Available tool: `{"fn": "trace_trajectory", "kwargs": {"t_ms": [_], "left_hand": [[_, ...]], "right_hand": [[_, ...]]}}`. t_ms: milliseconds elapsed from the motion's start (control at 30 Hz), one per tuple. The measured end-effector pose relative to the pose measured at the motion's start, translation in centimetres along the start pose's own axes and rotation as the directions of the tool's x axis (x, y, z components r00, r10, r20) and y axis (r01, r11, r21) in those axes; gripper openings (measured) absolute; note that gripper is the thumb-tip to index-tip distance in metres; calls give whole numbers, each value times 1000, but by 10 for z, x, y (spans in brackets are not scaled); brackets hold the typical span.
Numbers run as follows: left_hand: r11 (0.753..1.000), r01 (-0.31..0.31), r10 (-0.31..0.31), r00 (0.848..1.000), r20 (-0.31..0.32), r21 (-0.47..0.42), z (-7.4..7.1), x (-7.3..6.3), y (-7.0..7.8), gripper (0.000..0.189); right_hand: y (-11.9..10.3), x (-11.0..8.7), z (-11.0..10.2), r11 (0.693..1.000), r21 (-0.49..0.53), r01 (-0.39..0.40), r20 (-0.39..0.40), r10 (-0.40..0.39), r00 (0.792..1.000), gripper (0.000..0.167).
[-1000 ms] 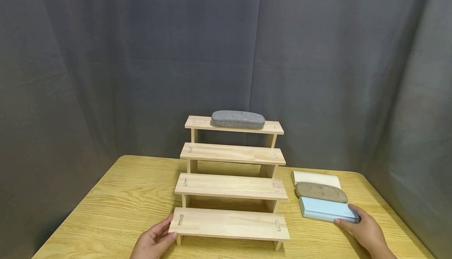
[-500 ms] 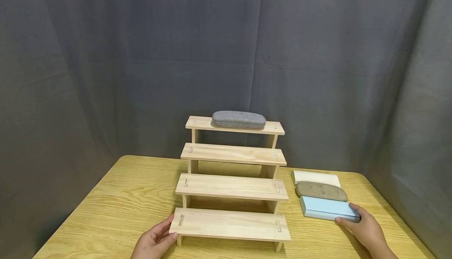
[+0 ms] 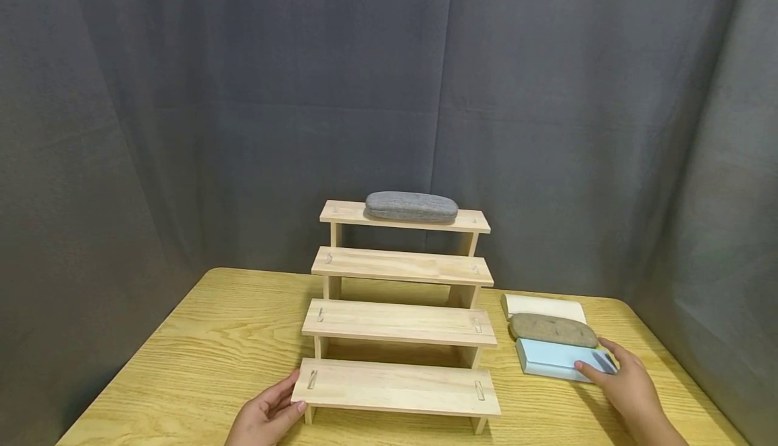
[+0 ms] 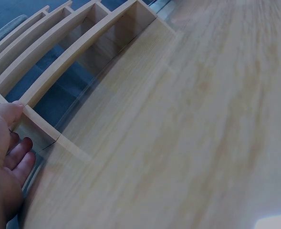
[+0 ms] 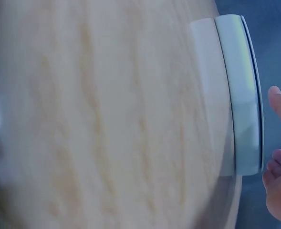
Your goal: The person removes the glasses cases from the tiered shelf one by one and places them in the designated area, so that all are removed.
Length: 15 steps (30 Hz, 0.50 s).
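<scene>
My left hand [image 3: 264, 412] grips the left end of the lowest board of a four-step wooden display stand [image 3: 398, 386], thumb at the front corner. In the left wrist view the thumb of that left hand [image 4: 6, 157] lies against the board's end, with the other fingers bent below. My right hand [image 3: 629, 385] hovers over the right end of a light blue glasses case [image 3: 556, 358], fingers spread. The right wrist view shows its thumb [image 5: 279, 102] apart from the blue case [image 5: 243, 100]. Behind that case lie a brown glasses case [image 3: 553, 330] and a cream case [image 3: 543, 306].
A grey glasses case [image 3: 411, 206] rests on the top board of the stand. The wooden table [image 3: 200, 358] ends at a dark grey curtain [image 3: 304, 94] behind and at both sides.
My right hand has let go of the blue case's right end and risen slightly, thumb and fingers now spread. The left hand keeps its place on the stand.
</scene>
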<state>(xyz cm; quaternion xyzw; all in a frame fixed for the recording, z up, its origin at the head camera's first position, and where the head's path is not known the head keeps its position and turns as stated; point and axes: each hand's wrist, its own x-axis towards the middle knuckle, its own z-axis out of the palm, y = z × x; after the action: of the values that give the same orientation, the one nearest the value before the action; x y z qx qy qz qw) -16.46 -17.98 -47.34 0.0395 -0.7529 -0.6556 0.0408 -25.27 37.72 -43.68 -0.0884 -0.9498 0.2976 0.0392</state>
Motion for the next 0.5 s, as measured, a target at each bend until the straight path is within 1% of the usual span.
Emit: {"fn": "trace_trajectory", "kwargs": {"t_ms": [67, 233, 500], "left_hand": [[1000, -1, 1, 1000, 1, 1, 0, 0, 0, 55], [1000, -1, 1, 1000, 2, -1, 0, -1, 1, 55], [1000, 2, -2, 1000, 8, -8, 0, 0, 1, 56]], "right_hand": [[-7, 0, -1, 1000, 7, 10, -4, -10, 1000, 100], [-22, 3, -5, 996, 24, 87, -4, -87, 996, 95], [-50, 7, -11, 978, 69, 195, -40, -193, 980, 89]]}}
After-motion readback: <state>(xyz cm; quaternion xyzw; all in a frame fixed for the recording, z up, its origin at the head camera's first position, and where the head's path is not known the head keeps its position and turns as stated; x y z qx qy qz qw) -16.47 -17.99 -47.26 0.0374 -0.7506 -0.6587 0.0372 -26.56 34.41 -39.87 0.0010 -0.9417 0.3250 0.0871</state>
